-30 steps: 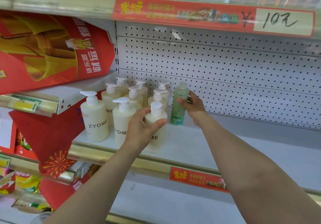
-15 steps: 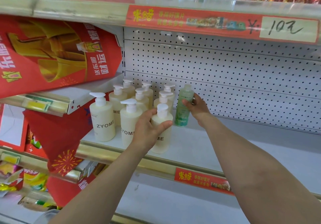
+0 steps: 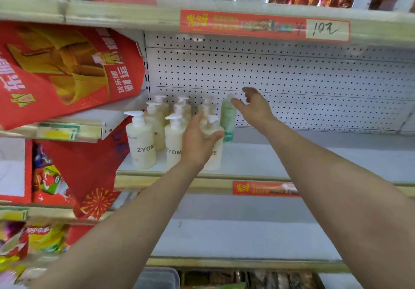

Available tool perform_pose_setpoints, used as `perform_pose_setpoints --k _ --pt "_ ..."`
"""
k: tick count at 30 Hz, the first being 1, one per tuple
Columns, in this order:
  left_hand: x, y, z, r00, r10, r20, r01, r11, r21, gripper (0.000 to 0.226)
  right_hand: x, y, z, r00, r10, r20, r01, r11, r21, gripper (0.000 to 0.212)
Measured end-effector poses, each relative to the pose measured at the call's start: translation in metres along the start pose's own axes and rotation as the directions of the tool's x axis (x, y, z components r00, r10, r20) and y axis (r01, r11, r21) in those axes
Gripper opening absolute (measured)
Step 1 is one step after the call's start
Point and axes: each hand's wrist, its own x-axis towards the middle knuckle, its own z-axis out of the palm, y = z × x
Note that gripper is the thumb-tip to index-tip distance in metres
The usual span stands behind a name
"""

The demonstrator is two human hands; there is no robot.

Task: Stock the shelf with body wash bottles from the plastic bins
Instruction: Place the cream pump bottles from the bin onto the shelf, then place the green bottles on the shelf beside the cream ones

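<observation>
Several cream pump bottles marked ZYOME (image 3: pixel 141 140) stand in rows at the left end of the white shelf (image 3: pixel 292 160). My left hand (image 3: pixel 197 140) is in front of the rightmost front cream bottle (image 3: pixel 215 154), fingers loosened, thumb up and fingertips still near its shoulder. A green bottle (image 3: pixel 228 118) stands upright behind it, near the pegboard. My right hand (image 3: pixel 253 107) hovers just right of the green bottle with fingers spread, touching nothing.
The white pegboard (image 3: pixel 292 82) backs the shelf. A red tilted carton (image 3: pixel 67 71) overhangs the left side. A lower shelf (image 3: pixel 235 232) lies beneath, and the corner of a plastic bin (image 3: pixel 157 279) shows at the bottom. Red price strips (image 3: pixel 265 25) line the shelf edges.
My right hand has let go of the green bottle and drawn back to the right with fingers spread. My left hand has loosened its grip on the front cream bottle.
</observation>
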Motion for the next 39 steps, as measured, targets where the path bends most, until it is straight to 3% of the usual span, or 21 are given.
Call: perform_pose_setpoints --k 5,9,17,27,31,35,39 --pt "0.003 0.025 -0.081 0.974 0.21 -0.084 -0.184 0.952 0.247 0.062 -0.054 -0.062 -0.01 0.981 -0.193 0.006 0.186 0.937 -0.294 0.064" --pt "0.002 0.037 -0.149 0.956 0.284 -0.074 -0.218 0.856 0.468 0.061 -0.098 -0.109 -0.001 0.976 -0.212 0.053 0.213 0.871 -0.442 0.065" --pt "-0.049 0.01 -0.225 0.962 0.266 -0.06 -0.175 0.771 0.612 0.052 -0.183 -0.155 0.053 0.985 -0.153 0.081 0.173 0.882 -0.438 0.064" --pt "-0.099 -0.087 -0.262 0.999 0.048 -0.012 -0.031 0.805 0.592 0.058 -0.247 -0.131 0.14 0.972 -0.035 0.231 0.126 0.912 -0.391 0.063" --pt "-0.129 -0.153 -0.26 0.995 -0.098 -0.034 0.1 0.83 0.548 0.058 -0.277 -0.092 0.19 0.95 0.004 0.313 0.119 0.921 -0.371 0.057" --pt "-0.168 -0.228 -0.253 0.963 -0.27 0.003 0.219 0.788 0.576 0.056 -0.312 -0.036 0.247 0.873 0.144 0.466 0.041 0.93 -0.366 0.056" --pt "-0.211 -0.306 -0.241 0.845 -0.534 0.025 0.423 0.696 0.58 0.06 -0.355 0.024 0.3 0.723 0.318 0.613 -0.078 0.92 -0.385 0.057"
